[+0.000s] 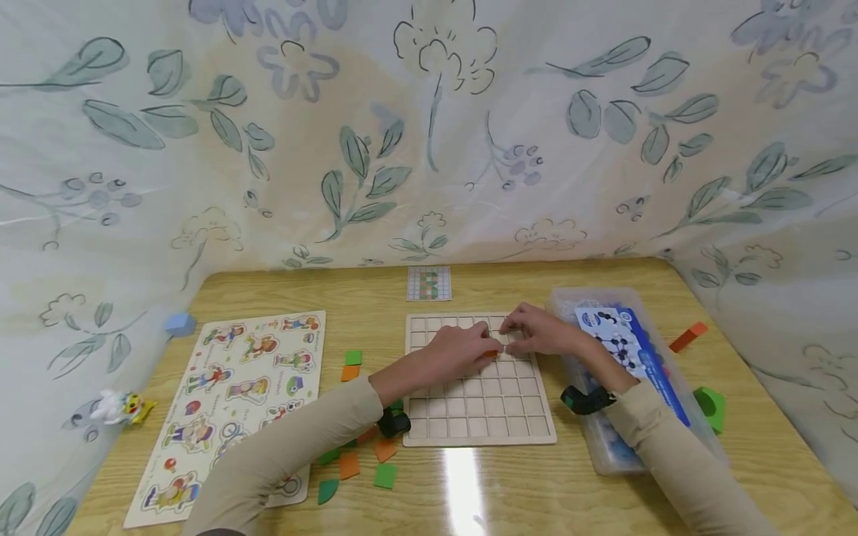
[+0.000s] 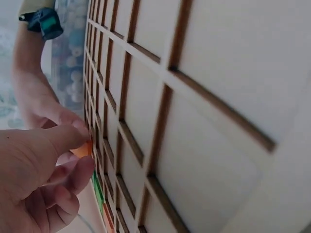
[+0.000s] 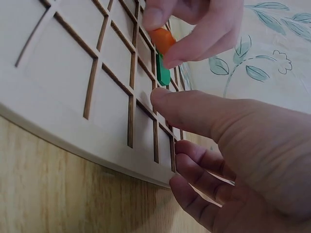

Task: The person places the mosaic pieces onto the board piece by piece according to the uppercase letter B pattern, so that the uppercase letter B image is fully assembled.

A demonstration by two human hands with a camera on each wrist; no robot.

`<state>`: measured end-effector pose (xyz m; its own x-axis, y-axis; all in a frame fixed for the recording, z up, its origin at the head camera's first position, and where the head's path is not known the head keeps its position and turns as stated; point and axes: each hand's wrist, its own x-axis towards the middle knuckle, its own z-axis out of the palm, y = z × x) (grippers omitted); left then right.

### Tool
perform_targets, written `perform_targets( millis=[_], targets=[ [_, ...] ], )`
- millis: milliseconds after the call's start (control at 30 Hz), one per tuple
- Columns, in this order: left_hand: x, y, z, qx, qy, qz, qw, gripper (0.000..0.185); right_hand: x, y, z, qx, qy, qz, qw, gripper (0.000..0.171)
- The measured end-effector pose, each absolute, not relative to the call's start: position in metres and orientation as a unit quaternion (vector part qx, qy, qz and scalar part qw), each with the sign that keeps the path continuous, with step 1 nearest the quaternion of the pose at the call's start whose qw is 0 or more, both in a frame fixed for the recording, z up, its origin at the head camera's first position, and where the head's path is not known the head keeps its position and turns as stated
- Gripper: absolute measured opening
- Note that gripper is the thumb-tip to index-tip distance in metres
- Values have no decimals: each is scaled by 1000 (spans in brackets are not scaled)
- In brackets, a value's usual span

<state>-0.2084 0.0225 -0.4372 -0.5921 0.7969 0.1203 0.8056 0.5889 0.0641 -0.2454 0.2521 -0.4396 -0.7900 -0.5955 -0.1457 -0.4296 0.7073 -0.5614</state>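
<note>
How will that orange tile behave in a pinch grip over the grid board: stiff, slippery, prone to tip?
The orange tile looks thin and flat, so probably light and fairly stiff; the left hand pinches it by its edges without visible bending. Its smooth faces may slip in a light grip. Laid flat in the grid board, it likely won't roll or tip.

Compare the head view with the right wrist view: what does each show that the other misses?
Only the head view shows the table, the character puzzle board, the loose tiles, the pattern card and the plastic box. Only the right wrist view shows a green tile already set in the grid board, just under the left hand. Both show that hand pinching an orange tile over the board, with the right hand beside it holding nothing.
</note>
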Motion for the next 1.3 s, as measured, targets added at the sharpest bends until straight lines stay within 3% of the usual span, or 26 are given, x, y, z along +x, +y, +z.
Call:
perform_targets(
  millis=[767, 1100, 1300],
  targets=[
    [-210, 20, -443, -444, -894, -39, 48, 16, -243, 251, -437, -267, 913, -259, 170, 32],
    [-200, 24, -445, -474, -873, 63, 93, 22, -244, 252, -437, -274, 910, -263, 168, 28],
    [-177, 1, -429, -463, -884, 20, 56, 16, -244, 252, -439, -273, 912, -255, 171, 28]
  ],
)
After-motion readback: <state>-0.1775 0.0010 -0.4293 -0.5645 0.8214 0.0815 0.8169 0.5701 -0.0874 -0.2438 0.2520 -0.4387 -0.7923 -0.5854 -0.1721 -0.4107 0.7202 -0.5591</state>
